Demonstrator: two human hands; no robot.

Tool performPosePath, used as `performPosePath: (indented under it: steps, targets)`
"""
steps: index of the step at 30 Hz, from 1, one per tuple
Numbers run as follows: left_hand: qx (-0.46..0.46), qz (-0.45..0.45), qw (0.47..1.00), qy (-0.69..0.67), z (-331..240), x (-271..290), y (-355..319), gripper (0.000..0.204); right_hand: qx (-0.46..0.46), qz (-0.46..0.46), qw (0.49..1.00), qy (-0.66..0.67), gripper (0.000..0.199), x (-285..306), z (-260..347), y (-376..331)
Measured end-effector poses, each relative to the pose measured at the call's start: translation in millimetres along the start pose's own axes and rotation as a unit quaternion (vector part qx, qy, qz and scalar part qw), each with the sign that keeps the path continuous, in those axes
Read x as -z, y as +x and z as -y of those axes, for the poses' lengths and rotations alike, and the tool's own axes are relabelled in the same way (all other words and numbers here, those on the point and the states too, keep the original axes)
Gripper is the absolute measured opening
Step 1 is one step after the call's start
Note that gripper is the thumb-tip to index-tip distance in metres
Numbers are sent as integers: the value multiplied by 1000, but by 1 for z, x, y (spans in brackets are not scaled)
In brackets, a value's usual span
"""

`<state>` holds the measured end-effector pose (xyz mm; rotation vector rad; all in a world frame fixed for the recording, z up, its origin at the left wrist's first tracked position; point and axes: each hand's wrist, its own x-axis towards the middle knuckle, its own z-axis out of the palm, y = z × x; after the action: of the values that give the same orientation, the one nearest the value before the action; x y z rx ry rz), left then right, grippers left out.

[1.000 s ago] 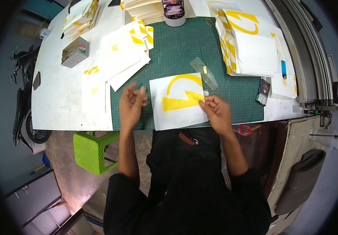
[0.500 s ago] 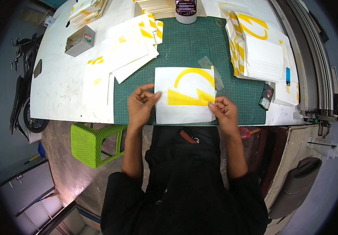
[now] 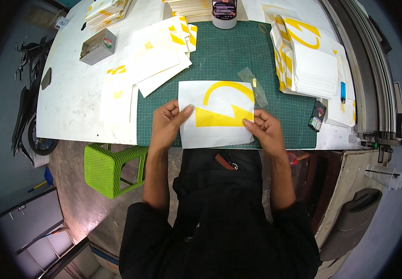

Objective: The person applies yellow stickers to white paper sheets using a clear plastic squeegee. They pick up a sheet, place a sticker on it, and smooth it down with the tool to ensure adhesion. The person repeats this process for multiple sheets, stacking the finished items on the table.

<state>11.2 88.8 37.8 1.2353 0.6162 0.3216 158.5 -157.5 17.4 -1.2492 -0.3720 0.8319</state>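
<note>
A white paper sheet with a yellow printed design (image 3: 217, 138) is held up over the front edge of the green cutting mat (image 3: 215, 56). My left hand (image 3: 167, 122) grips its left edge, thumb on the front face and fingers behind. On the other side my right hand (image 3: 265, 128) pinches the right edge between thumb and fingers. Whether the sheet is single or folded I cannot tell. Just beyond its upper right corner lies a clear plastic strip (image 3: 258, 95) on the mat.
White and yellow papers (image 3: 157, 60) lie loosely at the left. A thick stack (image 3: 315, 69) stands at the right, near a blue lighter (image 3: 343, 91) and a small dark box (image 3: 318, 115). A grey box (image 3: 97, 46), a round container (image 3: 224, 21) and a green stool (image 3: 103, 169) are around.
The sheet has shifted slightly left and tilted a little, uncovering more of the clear strip. Both hands keep their hold on its edges.
</note>
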Motion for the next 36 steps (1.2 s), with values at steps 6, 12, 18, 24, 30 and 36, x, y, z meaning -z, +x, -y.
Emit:
performPosePath:
  steps: [6,12,18,24,30,36]
  targets:
    - [2,87,996,36,10,14,-2,19,16,-39,999,26,18,3,-4,3]
    - [-225,121,940,226,9,20,-9,21,233,-13,950,-208,10,13,-3,-1]
    - [-372,194,765,489,35,35,-10,34,362,40,774,-518,19,35,-24,-13]
    - [-383,215,728,527,42,38,-19,36,330,96,746,-570,26,34,-21,-21]
    - [-256,78,867,420,38,20,-11,21,280,-44,819,-499,27,18,-21,-5]
    - [-189,-96,910,355,53,-5,-9,48,181,-206,855,-439,40,-2,-38,7]
